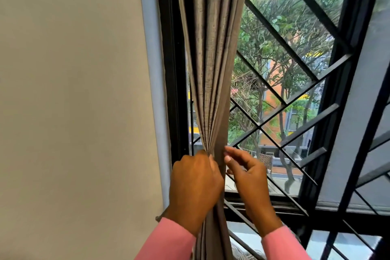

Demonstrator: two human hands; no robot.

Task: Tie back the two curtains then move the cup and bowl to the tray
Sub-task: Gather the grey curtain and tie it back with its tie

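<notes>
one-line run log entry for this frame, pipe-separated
phase: tying first curtain | left hand: gripping gathered curtain | right hand: open, fingertips at curtain edge | tie-back: not discernible | cup, bowl, tray: out of view

Black window sill point(274, 205), nothing discernible on it

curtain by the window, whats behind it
Behind the gathered curtain show the black window frame, a diagonal metal grille, and trees outside. What lies directly behind the fabric is covered.

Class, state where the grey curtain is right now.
The curtain hangs centre-frame against the window's left frame, bunched in the left hand, with the right hand alongside.
</notes>
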